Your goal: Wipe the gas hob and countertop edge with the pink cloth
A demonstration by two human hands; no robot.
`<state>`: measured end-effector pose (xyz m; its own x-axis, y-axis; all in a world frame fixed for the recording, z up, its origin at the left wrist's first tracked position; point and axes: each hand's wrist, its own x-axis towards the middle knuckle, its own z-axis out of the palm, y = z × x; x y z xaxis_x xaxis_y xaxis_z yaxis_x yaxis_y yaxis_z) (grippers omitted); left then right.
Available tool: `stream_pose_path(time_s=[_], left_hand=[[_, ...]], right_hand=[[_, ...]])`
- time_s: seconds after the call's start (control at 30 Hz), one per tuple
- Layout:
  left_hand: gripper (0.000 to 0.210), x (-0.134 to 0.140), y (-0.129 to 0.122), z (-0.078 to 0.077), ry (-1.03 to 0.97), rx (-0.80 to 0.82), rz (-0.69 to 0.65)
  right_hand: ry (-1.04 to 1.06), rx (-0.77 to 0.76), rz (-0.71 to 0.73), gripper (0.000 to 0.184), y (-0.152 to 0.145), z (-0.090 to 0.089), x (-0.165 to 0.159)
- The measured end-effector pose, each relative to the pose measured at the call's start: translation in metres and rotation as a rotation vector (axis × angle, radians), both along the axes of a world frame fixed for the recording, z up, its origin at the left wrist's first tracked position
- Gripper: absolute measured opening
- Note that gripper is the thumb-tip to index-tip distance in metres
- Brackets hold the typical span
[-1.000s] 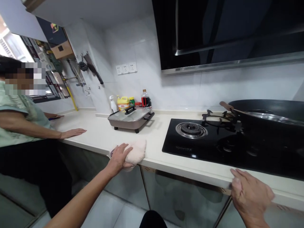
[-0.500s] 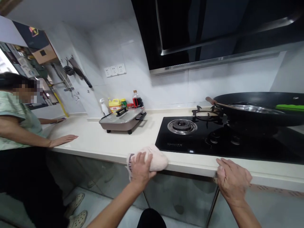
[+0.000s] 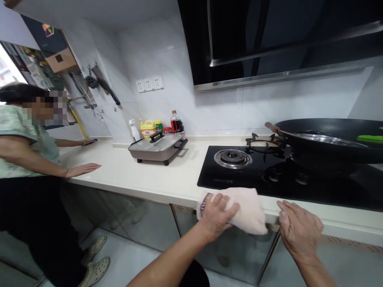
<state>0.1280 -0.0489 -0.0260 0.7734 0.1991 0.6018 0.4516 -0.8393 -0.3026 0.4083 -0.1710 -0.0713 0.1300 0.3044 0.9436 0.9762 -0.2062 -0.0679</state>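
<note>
My left hand (image 3: pixel 218 215) is closed on a pale pink cloth (image 3: pixel 247 209), pressing it against the counter's front edge just below the gas hob (image 3: pixel 254 187). The cloth spreads out to the right of my fingers and drapes over the edge. Farther right, my right hand (image 3: pixel 301 227) rests on the same counter edge, holding nothing, its fingers stretched toward the left. A short stretch of counter edge separates it from the cloth.
An electric pan with a glass lid (image 3: pixel 158 147) stands on the counter (image 3: pixel 167 179), bottles (image 3: pixel 176 123) behind it. A large wok (image 3: pixel 335 147) sits on the hob's right. Another person's hand (image 3: pixel 83 169) lies on the counter at left. The range hood (image 3: pixel 269 40) hangs above.
My left hand has slid the cloth rightward along the counter edge, closer to my right hand. The cloth now lies more spread out. My right hand stays on the edge.
</note>
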Motion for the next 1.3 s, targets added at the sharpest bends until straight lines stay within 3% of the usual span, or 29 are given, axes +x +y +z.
stream_pose_path(time_s=[0.13, 0.27, 0.37, 0.43, 0.53, 0.63, 0.83, 1.0, 1.17, 1.23, 1.3], left_hand=[[0.062, -0.087, 0.042, 0.003, 0.035, -0.082, 0.163], [0.06, -0.169, 0.07, 0.019, 0.065, -0.133, 0.354], [0.061, -0.201, 0.075, 0.033, 0.046, -0.119, 0.463], [0.063, -0.202, 0.072, 0.039, 0.035, -0.121, 0.536], [0.067, -0.177, 0.057, 0.041, 0.018, -0.121, 0.642], [0.071, -0.134, 0.036, 0.035, 0.017, -0.129, 0.638], [0.084, -0.017, -0.013, 0.022, 0.043, -0.141, 0.406], [0.078, 0.068, -0.046, 0.027, 0.085, -0.089, 0.134], [0.069, 0.091, -0.056, 0.032, 0.076, -0.078, 0.08], [0.068, 0.09, -0.055, 0.032, 0.082, -0.088, 0.07], [0.061, 0.085, -0.053, 0.032, 0.094, -0.107, 0.058]], right_hand=[[-0.024, 0.035, 0.004, 0.03, 0.001, 0.001, -0.002], [-0.019, 0.079, 0.001, 0.028, 0.005, -0.001, -0.002], [-0.01, 0.093, 0.003, 0.028, 0.008, -0.003, -0.002], [-0.01, 0.102, 0.004, 0.027, 0.009, -0.003, -0.002], [-0.012, 0.109, -0.004, 0.026, 0.009, -0.002, -0.003], [0.004, 0.093, -0.007, 0.025, 0.007, -0.001, -0.003], [0.039, 0.036, 0.01, 0.025, 0.005, -0.002, -0.003], [0.133, -0.029, 0.105, 0.029, -0.006, 0.005, 0.002], [0.317, -0.023, 0.239, 0.038, -0.037, 0.029, -0.014], [0.316, 0.001, 0.305, 0.038, -0.04, 0.034, -0.033], [0.244, -0.074, 0.397, 0.039, -0.032, 0.033, -0.053]])
